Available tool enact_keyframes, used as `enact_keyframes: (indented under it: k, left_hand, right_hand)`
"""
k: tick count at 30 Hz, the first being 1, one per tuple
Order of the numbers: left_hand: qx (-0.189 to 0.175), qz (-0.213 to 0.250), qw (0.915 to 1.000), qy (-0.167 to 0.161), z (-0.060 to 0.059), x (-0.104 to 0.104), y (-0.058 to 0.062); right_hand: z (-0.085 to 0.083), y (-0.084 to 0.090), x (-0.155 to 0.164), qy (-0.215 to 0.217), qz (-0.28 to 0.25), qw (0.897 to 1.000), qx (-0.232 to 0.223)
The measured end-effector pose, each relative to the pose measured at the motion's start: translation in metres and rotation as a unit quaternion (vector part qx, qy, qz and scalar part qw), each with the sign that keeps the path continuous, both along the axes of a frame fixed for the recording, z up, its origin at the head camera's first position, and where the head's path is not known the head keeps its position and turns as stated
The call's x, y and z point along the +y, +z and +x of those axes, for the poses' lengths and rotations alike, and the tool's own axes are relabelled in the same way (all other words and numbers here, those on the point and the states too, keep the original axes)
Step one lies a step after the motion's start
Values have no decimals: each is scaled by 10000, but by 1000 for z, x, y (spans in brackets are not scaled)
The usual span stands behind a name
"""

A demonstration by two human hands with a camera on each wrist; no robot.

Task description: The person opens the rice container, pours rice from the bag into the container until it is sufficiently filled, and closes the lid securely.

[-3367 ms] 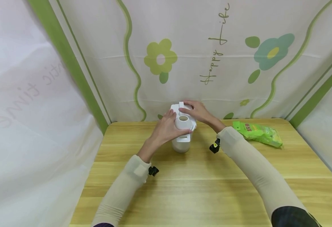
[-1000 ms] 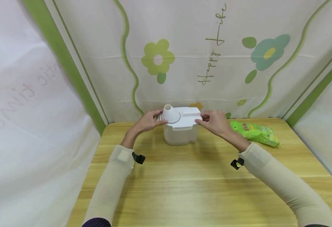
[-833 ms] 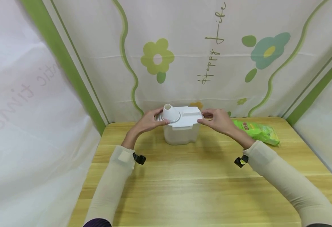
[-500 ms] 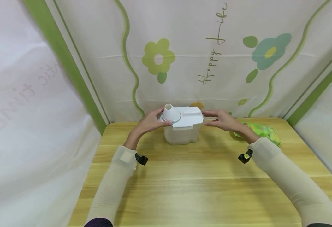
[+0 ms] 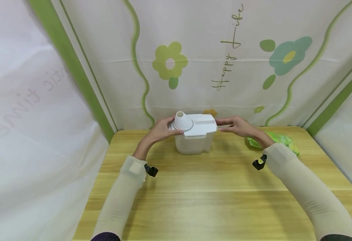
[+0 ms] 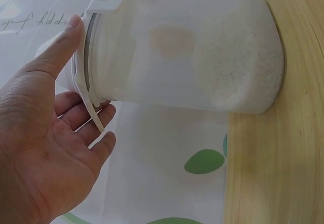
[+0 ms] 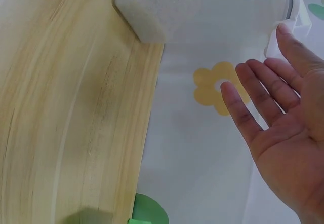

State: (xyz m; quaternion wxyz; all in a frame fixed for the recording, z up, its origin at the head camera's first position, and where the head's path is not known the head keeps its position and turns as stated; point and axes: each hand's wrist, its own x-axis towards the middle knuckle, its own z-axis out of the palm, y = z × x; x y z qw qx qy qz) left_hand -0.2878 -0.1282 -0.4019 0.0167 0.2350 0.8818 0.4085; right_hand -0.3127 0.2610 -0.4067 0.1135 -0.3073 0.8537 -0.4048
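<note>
A translucent container [image 5: 194,143] with white grains in its lower part stands upright at the back of the wooden table [image 5: 194,194]. It has a white lid [image 5: 201,125] with a round spout [image 5: 180,119]. My left hand [image 5: 164,129] rests at the lid's left end. In the left wrist view the thumb [image 6: 61,46] touches the lid rim, and the relaxed fingers [image 6: 93,120] lie against a loose side clasp [image 6: 93,115]. My right hand [image 5: 234,123] is flat beside the lid's right end. Its straight fingers [image 7: 263,82] hold nothing, and the thumb tip is near the right clasp [image 7: 296,16].
A green snack bag [image 5: 281,140] lies at the back right of the table, partly behind my right forearm. Patterned fabric walls close in the table at the back and on both sides. A bare stretch of table lies in front of the container.
The container was turned, so the spout now sits at the left. My right hand has let go of the lid's right end and straightened, drifting slightly right. The left hand stays at the lid.
</note>
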Motion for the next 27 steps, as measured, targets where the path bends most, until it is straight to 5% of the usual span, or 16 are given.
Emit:
enact_keyframes:
  k: [27]
  left_hand:
    - [-209, 153, 9996, -88, 1, 1, 3]
  right_hand:
    - [-10, -20, -9, -357, -585, 9972, -282]
